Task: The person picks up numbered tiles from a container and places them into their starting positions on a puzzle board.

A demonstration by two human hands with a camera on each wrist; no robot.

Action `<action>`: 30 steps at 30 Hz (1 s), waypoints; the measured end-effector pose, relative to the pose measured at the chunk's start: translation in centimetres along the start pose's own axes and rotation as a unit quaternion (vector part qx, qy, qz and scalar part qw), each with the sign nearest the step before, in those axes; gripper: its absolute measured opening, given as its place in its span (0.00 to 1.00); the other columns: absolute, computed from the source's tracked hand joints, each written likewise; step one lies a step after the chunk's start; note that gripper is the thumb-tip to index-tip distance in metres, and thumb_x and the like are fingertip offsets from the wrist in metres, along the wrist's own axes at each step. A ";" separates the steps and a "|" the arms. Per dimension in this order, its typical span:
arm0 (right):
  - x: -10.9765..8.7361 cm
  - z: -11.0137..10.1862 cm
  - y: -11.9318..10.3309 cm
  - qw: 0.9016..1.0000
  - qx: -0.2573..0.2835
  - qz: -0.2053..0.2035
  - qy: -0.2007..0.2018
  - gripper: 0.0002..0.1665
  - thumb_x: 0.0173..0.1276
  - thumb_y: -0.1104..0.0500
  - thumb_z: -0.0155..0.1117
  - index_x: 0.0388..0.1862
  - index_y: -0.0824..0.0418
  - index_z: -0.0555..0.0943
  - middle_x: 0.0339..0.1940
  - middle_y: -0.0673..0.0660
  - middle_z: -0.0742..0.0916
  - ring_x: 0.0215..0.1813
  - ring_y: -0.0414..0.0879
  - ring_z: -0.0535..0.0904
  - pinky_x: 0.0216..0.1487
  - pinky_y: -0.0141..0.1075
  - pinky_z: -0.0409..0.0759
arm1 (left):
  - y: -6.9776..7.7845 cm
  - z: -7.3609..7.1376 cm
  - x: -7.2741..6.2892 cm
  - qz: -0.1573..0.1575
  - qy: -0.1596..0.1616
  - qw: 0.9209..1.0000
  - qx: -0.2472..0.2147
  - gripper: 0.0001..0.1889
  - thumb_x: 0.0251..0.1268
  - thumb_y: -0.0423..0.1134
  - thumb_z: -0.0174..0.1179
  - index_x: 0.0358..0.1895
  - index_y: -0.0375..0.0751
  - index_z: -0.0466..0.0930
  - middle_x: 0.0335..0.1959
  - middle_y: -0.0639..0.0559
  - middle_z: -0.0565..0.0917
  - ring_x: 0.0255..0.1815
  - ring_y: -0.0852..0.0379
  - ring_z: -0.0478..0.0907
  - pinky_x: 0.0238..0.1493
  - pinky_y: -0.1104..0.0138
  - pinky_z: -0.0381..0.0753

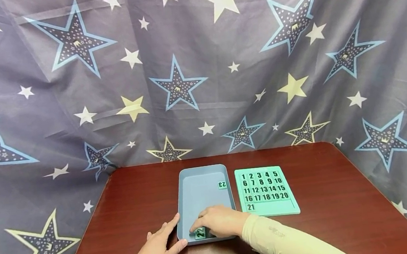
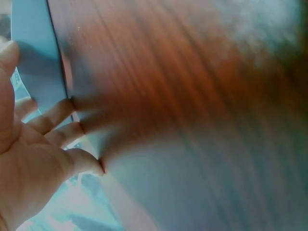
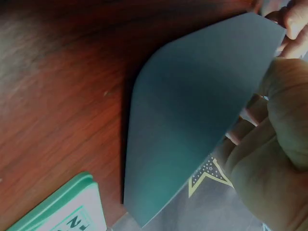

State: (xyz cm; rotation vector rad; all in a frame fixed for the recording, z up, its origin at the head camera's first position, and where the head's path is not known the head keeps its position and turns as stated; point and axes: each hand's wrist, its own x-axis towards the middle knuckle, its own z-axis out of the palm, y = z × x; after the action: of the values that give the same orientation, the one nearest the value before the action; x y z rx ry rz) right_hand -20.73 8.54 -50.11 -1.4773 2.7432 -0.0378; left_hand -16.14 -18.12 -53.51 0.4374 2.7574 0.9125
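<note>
A shallow blue-grey tray [image 1: 205, 201] lies on the table. My right hand [image 1: 222, 220] reaches down into its near end, fingers curled about the number tile marked 22 [image 1: 200, 233]. In the right wrist view the tray's side wall hides those fingertips. Another tile, 23 [image 1: 222, 185], lies upside down by the tray's far right side. My left hand [image 1: 156, 248] rests at the near left corner with fingers spread, its index finger and thumb against the rim. Right of the tray is a mint-green number board [image 1: 275, 208], filled from 1 through 21.
The brown wooden table [image 1: 139, 191] carries the tray and board side by side with a narrow gap between them. A grey curtain [image 1: 188, 124] printed with stars hangs behind and along both sides of the table.
</note>
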 end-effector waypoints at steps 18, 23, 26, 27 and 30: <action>0.5 0.8 -0.2 1.000 -0.014 -0.004 -0.006 0.37 0.62 0.61 0.83 0.66 0.31 0.86 0.56 0.39 0.89 0.58 0.34 0.85 0.61 0.30 0.83 | -0.1 0.2 0.0 -0.004 0.001 1.000 -0.001 0.45 0.71 0.69 0.63 0.86 0.59 0.61 0.80 0.46 0.74 0.82 0.30 0.67 0.72 0.17 0.50; 0.6 0.9 -0.2 1.000 -0.016 -0.004 -0.007 0.36 0.62 0.60 0.82 0.65 0.31 0.86 0.56 0.38 0.89 0.58 0.35 0.85 0.61 0.30 0.83 | -0.1 0.2 0.0 -0.001 0.003 1.000 -0.004 0.45 0.71 0.69 0.63 0.86 0.57 0.61 0.79 0.45 0.75 0.81 0.29 0.67 0.71 0.17 0.49; 0.5 0.8 -0.3 1.000 -0.019 -0.002 -0.010 0.34 0.63 0.59 0.82 0.65 0.31 0.86 0.56 0.38 0.89 0.58 0.35 0.85 0.62 0.30 0.83 | -0.1 0.2 0.1 0.000 0.003 1.000 -0.005 0.45 0.71 0.68 0.64 0.86 0.56 0.62 0.79 0.44 0.75 0.81 0.28 0.67 0.71 0.16 0.49; 0.5 0.7 -0.3 1.000 -0.020 -0.001 -0.011 0.34 0.63 0.59 0.82 0.65 0.31 0.86 0.56 0.38 0.89 0.58 0.35 0.84 0.63 0.30 0.83 | 0.0 0.2 0.1 0.000 0.002 1.000 -0.006 0.45 0.71 0.68 0.64 0.86 0.56 0.62 0.79 0.44 0.75 0.81 0.28 0.67 0.71 0.16 0.49; 0.6 0.6 -0.3 1.000 -0.016 0.004 -0.011 0.31 0.65 0.58 0.81 0.63 0.33 0.87 0.57 0.37 0.89 0.60 0.35 0.85 0.63 0.30 0.82 | 0.0 0.0 0.1 -0.001 0.001 1.000 -0.007 0.44 0.72 0.67 0.64 0.86 0.56 0.62 0.79 0.43 0.75 0.81 0.28 0.67 0.71 0.16 0.50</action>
State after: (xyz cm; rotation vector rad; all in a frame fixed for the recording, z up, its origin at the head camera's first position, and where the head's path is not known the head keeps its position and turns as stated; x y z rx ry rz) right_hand -20.73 7.89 -50.75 -1.4652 2.7442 0.0223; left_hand -16.18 -18.04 -53.52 0.4331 2.7504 0.9317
